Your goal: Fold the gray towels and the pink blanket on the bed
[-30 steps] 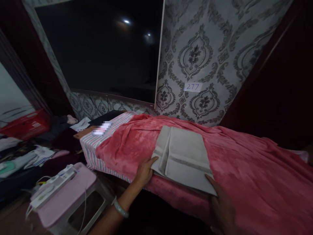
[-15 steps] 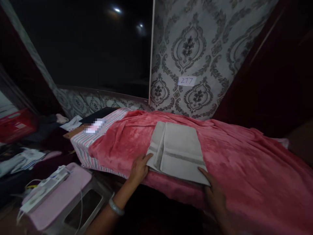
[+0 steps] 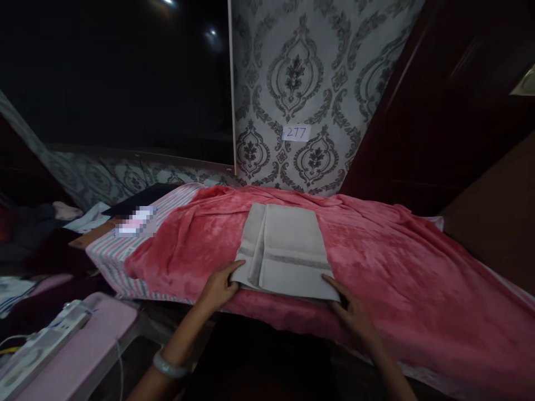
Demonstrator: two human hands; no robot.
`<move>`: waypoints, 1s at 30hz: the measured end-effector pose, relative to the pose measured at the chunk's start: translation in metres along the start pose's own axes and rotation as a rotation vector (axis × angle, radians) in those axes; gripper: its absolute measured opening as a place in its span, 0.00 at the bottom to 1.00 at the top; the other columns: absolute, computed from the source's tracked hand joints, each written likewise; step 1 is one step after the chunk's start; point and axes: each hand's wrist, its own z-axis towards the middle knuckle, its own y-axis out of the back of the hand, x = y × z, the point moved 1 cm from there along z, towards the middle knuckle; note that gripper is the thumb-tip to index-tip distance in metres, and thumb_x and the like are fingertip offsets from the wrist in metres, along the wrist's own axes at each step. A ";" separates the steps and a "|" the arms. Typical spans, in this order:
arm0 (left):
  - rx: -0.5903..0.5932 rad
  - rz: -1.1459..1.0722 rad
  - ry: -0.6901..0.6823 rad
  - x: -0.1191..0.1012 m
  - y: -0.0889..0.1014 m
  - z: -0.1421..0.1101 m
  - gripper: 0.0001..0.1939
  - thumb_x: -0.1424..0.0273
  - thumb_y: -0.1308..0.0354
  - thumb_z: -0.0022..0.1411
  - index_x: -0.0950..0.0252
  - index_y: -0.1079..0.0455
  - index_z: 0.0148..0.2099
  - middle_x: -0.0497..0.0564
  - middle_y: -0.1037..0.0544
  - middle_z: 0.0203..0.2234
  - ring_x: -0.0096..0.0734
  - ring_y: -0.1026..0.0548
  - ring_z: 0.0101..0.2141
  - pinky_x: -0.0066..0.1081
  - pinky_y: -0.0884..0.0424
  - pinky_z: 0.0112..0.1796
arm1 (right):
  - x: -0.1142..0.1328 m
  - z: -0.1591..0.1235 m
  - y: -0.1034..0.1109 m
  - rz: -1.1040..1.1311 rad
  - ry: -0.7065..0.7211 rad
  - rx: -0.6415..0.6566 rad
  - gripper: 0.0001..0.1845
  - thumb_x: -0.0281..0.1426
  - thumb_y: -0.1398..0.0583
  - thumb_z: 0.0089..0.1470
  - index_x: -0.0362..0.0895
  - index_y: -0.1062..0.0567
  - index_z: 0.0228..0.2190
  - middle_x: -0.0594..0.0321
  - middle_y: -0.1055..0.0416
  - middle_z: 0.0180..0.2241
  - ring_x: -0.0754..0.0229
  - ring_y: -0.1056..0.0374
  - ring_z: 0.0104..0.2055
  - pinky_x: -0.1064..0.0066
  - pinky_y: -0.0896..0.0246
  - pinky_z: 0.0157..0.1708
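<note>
A folded light-grey towel (image 3: 296, 239) with a darker band across its near part lies on a red plush blanket (image 3: 368, 250). My left hand (image 3: 221, 284) pinches its near left corner, thumb on top and the other fingers partly hidden below. At the near right corner, my right hand (image 3: 351, 306) holds the edge, its underside fingers mostly out of sight. A raised lengthwise fold runs along the towel's left part. A grey bangle (image 3: 169, 366) circles my left wrist.
Left of the blanket lie a striped cloth (image 3: 112, 250) and a blurred-out item (image 3: 136, 221). A pink stool (image 3: 96, 334) carries a white power strip (image 3: 45, 345). Behind stand a large dark screen (image 3: 125, 78) and a patterned wall (image 3: 296, 72) with a paper marked 277 (image 3: 296, 132).
The view has turned right, so everything sits further left in the picture. Both hands keep hold of the towel's near corners, and its folds look about the same.
</note>
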 end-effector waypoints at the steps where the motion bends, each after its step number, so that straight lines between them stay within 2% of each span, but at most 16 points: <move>1: 0.037 -0.097 0.021 0.000 0.006 0.002 0.34 0.75 0.44 0.48 0.61 0.28 0.60 0.54 0.22 0.53 0.42 0.26 0.53 0.41 0.31 0.56 | 0.003 0.002 0.006 0.053 -0.033 0.037 0.35 0.41 0.40 0.46 0.46 0.25 0.56 0.54 0.29 0.58 0.47 0.33 0.59 0.52 0.39 0.61; 4: 0.092 -0.366 0.174 0.003 0.021 0.010 0.34 0.66 0.41 0.51 0.62 0.31 0.62 0.55 0.21 0.51 0.41 0.24 0.47 0.37 0.26 0.46 | 0.015 0.009 0.021 0.238 -0.121 0.105 0.39 0.48 0.37 0.48 0.44 0.28 0.59 0.49 0.32 0.59 0.45 0.35 0.61 0.50 0.39 0.61; 7: 0.098 -0.463 0.378 0.001 0.026 0.027 0.35 0.58 0.42 0.54 0.66 0.32 0.62 0.54 0.19 0.36 0.36 0.24 0.32 0.32 0.29 0.30 | 0.027 0.016 0.033 0.292 -0.159 0.177 0.38 0.50 0.35 0.47 0.45 0.25 0.56 0.50 0.32 0.60 0.44 0.37 0.62 0.50 0.40 0.61; 9: 0.085 -0.413 0.420 -0.003 0.023 0.041 0.32 0.54 0.44 0.56 0.69 0.29 0.58 0.52 0.21 0.29 0.34 0.26 0.28 0.30 0.32 0.27 | 0.033 0.021 0.037 0.281 -0.161 0.251 0.36 0.50 0.35 0.48 0.47 0.25 0.55 0.52 0.31 0.59 0.45 0.36 0.62 0.52 0.38 0.60; 11: 0.057 -0.312 0.408 -0.008 0.019 0.057 0.28 0.53 0.44 0.57 0.70 0.25 0.49 0.52 0.22 0.27 0.32 0.27 0.28 0.29 0.33 0.28 | 0.036 0.027 0.038 0.306 -0.228 0.283 0.34 0.53 0.39 0.53 0.46 0.25 0.55 0.51 0.27 0.55 0.48 0.28 0.54 0.55 0.31 0.52; 14: 0.017 -0.155 0.422 -0.011 0.011 0.079 0.22 0.53 0.45 0.59 0.69 0.25 0.34 0.50 0.26 0.22 0.32 0.29 0.26 0.28 0.37 0.26 | 0.038 0.044 0.029 0.291 -0.420 0.215 0.32 0.52 0.50 0.61 0.40 0.24 0.48 0.49 0.21 0.40 0.52 0.24 0.35 0.62 0.28 0.35; 15: 0.005 -0.108 0.438 -0.012 0.008 0.086 0.22 0.53 0.45 0.60 0.68 0.26 0.30 0.50 0.28 0.20 0.33 0.29 0.25 0.29 0.39 0.25 | 0.040 0.052 0.025 0.223 -0.455 0.179 0.31 0.50 0.53 0.63 0.39 0.24 0.44 0.49 0.21 0.36 0.53 0.24 0.33 0.64 0.29 0.32; 17: -0.017 0.005 0.469 -0.012 0.002 0.097 0.22 0.53 0.44 0.60 0.66 0.30 0.24 0.50 0.29 0.18 0.36 0.28 0.26 0.30 0.40 0.26 | 0.045 0.070 0.015 -0.003 -0.443 0.106 0.27 0.44 0.54 0.65 0.38 0.23 0.38 0.50 0.21 0.35 0.54 0.25 0.34 0.68 0.31 0.33; 19: -0.029 0.119 0.494 -0.013 -0.004 0.105 0.21 0.54 0.43 0.61 0.65 0.30 0.24 0.53 0.27 0.19 0.40 0.25 0.29 0.31 0.39 0.28 | 0.051 0.088 0.004 -0.257 -0.386 0.055 0.25 0.41 0.53 0.65 0.39 0.22 0.37 0.50 0.21 0.38 0.54 0.25 0.39 0.70 0.33 0.36; 21: -0.037 0.217 0.511 -0.015 -0.010 0.108 0.19 0.55 0.42 0.61 0.66 0.28 0.28 0.58 0.22 0.25 0.44 0.23 0.34 0.32 0.37 0.31 | 0.054 0.100 -0.008 -0.419 -0.363 0.026 0.22 0.40 0.49 0.64 0.38 0.22 0.41 0.49 0.21 0.41 0.53 0.26 0.44 0.70 0.35 0.40; 25: -0.049 0.347 0.517 -0.019 -0.017 0.105 0.16 0.58 0.44 0.64 0.68 0.25 0.39 0.63 0.19 0.38 0.46 0.22 0.43 0.33 0.35 0.36 | 0.050 0.104 -0.023 -0.505 -0.399 -0.045 0.24 0.38 0.46 0.64 0.33 0.27 0.53 0.42 0.24 0.47 0.49 0.28 0.49 0.67 0.37 0.44; 30: -0.029 0.383 0.492 -0.017 -0.016 0.099 0.17 0.60 0.48 0.68 0.68 0.25 0.42 0.61 0.19 0.39 0.43 0.22 0.42 0.32 0.35 0.37 | 0.041 0.097 -0.026 -0.536 -0.411 -0.082 0.22 0.36 0.50 0.67 0.36 0.27 0.52 0.45 0.24 0.46 0.52 0.27 0.48 0.69 0.38 0.43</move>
